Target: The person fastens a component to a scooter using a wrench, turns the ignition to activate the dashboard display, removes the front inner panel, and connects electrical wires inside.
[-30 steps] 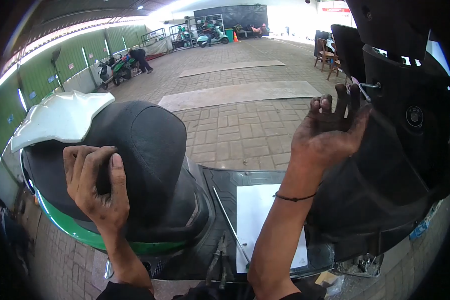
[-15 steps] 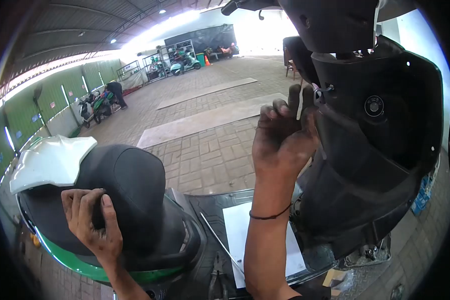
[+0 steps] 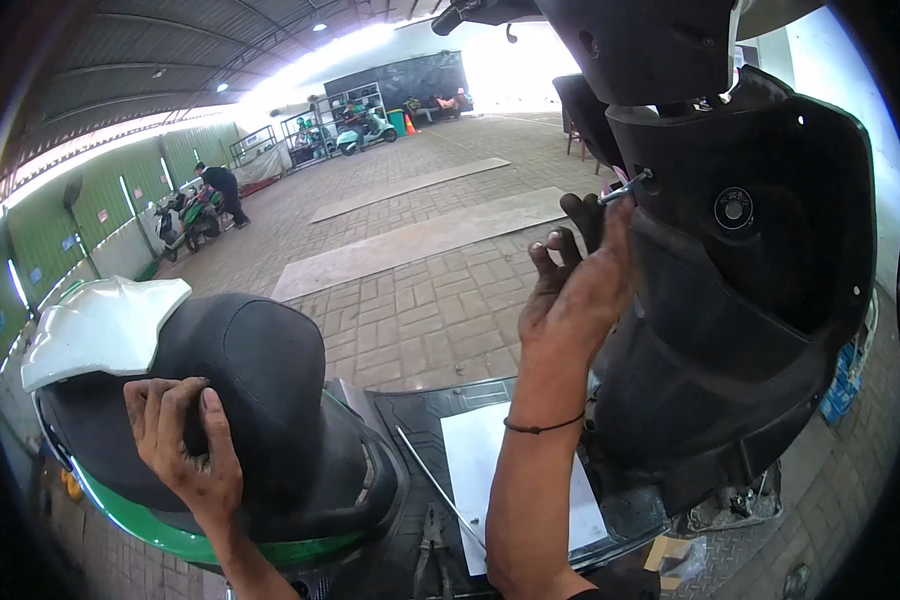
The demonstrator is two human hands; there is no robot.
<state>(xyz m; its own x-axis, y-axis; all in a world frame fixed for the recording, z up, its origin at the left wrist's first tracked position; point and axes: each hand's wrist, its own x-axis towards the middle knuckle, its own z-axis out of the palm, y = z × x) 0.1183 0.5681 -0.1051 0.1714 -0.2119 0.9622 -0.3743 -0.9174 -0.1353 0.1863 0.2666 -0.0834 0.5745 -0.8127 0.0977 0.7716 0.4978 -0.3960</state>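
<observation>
My right hand is at the black front panel of a scooter. Its thumb and index finger pinch a thin metal hook that sticks out of the panel, and the other fingers are bent. My left hand is raised before the black seat, thumb and index fingertips together; whatever they may hold is too small to make out. A white curved panel rests on the seat.
The footboard carries white paper, a long thin rod and pliers. Right of the hook is a round lock. A person bends by a green motorbike at the far left.
The view has swung right and tilted. My right hand has turned, and its thumb and index finger have closed on the metal hook. My left hand keeps its pinched pose.
</observation>
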